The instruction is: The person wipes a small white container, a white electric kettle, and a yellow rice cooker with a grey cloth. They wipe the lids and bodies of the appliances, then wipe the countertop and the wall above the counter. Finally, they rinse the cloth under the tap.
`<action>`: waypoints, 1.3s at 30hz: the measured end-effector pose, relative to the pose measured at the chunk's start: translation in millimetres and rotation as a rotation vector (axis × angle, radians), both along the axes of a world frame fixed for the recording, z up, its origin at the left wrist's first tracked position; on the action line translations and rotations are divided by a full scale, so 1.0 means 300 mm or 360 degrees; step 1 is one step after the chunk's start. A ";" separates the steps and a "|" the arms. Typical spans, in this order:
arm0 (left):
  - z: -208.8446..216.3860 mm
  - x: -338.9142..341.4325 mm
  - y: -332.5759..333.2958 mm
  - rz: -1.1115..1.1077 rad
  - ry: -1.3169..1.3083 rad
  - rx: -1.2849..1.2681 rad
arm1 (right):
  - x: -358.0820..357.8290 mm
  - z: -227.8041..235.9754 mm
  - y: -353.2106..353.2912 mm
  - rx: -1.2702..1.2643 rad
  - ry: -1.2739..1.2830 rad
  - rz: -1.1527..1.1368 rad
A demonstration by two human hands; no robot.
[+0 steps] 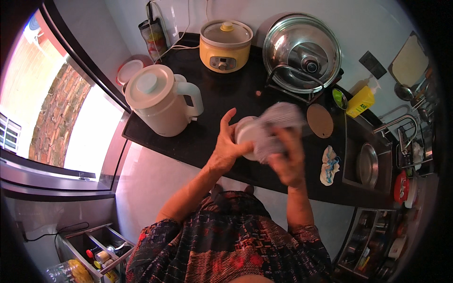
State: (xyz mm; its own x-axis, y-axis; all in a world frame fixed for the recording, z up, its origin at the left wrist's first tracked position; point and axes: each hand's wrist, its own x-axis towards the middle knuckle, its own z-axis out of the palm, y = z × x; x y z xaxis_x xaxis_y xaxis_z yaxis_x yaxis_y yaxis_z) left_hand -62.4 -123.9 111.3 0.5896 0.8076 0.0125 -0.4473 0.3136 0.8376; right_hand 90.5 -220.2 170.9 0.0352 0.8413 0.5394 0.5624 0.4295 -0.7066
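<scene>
Over the front part of the black counter (222,106), my left hand (225,144) grips a small white round container (247,134), thumb and fingers around its side. My right hand (288,158) is closed on a grey cloth (282,115), pressed against the container's right side. Motion blurs the cloth and the right fingers. Part of the container is hidden behind the cloth, so its exact kind does not show. To the left of my hands stands a large white electric kettle (158,106) with its lid on.
Behind are a yellow electric stew pot (225,54) and a large steel-rimmed lid (302,52) on a rack. Rightward lie a brown round mat (320,121), a crumpled cloth (329,166), a yellow soap bottle (361,100) and a sink holding a steel bowl (368,165). A pull-out basket (80,243) is lower left.
</scene>
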 end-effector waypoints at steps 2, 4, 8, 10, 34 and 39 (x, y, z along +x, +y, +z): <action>-0.055 0.008 0.008 0.0137 0.0197 0.0607 | -0.062 0.028 0.046 0.0190 -0.0603 -0.0140; -0.009 -0.004 -0.016 0.0108 0.0150 0.0528 | -0.050 0.032 0.052 0.0033 -0.0434 -0.0105; 0.052 -0.047 -0.051 -0.0053 0.0334 0.0582 | 0.070 0.034 0.074 -0.0568 0.0482 -0.0140; 0.044 -0.060 -0.052 -0.0076 0.0338 0.0620 | 0.080 0.048 0.093 -0.0547 0.0486 -0.0133; 0.030 -0.024 0.001 0.0105 -0.0394 -0.0483 | -0.084 -0.216 0.112 -0.0241 0.1163 0.0151; 0.018 -0.016 0.027 -0.0226 -0.0072 -0.0293 | -0.063 -0.261 0.074 -0.0102 0.0877 -0.0289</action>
